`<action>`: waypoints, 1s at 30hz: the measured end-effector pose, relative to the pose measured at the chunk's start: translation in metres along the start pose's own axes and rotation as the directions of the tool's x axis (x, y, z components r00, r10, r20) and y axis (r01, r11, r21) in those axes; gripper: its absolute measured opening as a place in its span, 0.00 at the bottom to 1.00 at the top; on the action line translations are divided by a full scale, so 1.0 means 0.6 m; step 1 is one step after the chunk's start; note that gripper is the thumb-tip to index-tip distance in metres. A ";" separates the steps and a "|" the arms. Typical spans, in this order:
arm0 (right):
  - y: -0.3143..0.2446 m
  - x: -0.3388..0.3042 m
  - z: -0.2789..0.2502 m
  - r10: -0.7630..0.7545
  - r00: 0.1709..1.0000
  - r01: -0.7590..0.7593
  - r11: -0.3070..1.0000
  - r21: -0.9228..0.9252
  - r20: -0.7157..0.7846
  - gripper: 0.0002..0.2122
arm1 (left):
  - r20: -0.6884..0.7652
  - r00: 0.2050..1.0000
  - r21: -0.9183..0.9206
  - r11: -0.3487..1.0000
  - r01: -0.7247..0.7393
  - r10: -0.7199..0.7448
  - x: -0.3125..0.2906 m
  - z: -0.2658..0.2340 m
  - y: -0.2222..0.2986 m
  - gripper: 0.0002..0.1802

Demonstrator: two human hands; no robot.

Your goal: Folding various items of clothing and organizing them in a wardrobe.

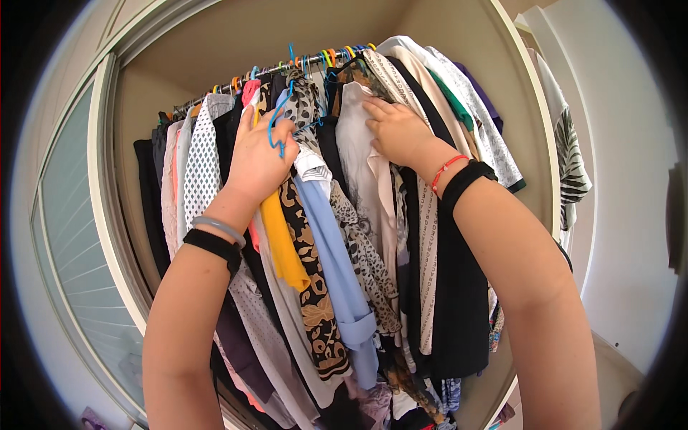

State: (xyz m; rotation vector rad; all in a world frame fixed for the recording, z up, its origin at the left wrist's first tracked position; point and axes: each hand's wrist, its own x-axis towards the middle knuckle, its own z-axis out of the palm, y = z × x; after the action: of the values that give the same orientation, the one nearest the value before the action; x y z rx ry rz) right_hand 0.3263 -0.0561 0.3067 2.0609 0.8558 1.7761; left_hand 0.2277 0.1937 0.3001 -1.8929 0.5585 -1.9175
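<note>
Blue hanger point(270, 132) crosses left hand point(259, 158), partly hard to trace.

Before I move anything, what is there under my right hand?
The fingers of your right hand lie against a pale top hanging among other clothes. Whatever is directly beneath the palm is covered, so I cannot see it.

soft, bright light falls fairly evenly, palest on the smooth white wall panel point(620, 215) at right; shadow darkens the gaps between densely hung, multicoloured fabric garments point(326, 240), whose prints look crisp. the cream-coloured door frame point(99, 165) bows outward, and a black, blue-fringed vignette rounds the corners.
</note>
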 end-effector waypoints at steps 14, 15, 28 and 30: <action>-0.005 0.009 0.014 -0.031 0.996 0.037 0.997 0.065 -0.078 0.16 | 0.240 0.929 -0.746 0.560 0.362 -0.282 0.020 -0.039 -0.016 0.16; -0.007 0.011 0.014 -0.030 0.997 0.034 0.998 0.061 -0.068 0.17 | 0.243 0.929 -0.741 0.564 0.364 -0.281 0.020 -0.043 -0.016 0.16; -0.019 0.020 0.007 0.001 1.000 -0.001 0.995 0.101 -0.001 0.19 | 0.174 0.920 -0.794 0.503 0.341 -0.350 0.032 -0.100 0.005 0.18; -0.021 0.020 0.006 0.000 1.000 0.001 0.994 0.113 -0.003 0.19 | 0.107 0.918 -0.758 0.567 0.323 -0.381 0.036 -0.106 0.011 0.17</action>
State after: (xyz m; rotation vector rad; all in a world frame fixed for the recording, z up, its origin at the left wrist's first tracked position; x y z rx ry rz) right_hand 0.3276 -0.0384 0.3086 2.1280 0.9791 1.7682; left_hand 0.1635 0.1774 0.3145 -2.6283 1.2709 -2.2041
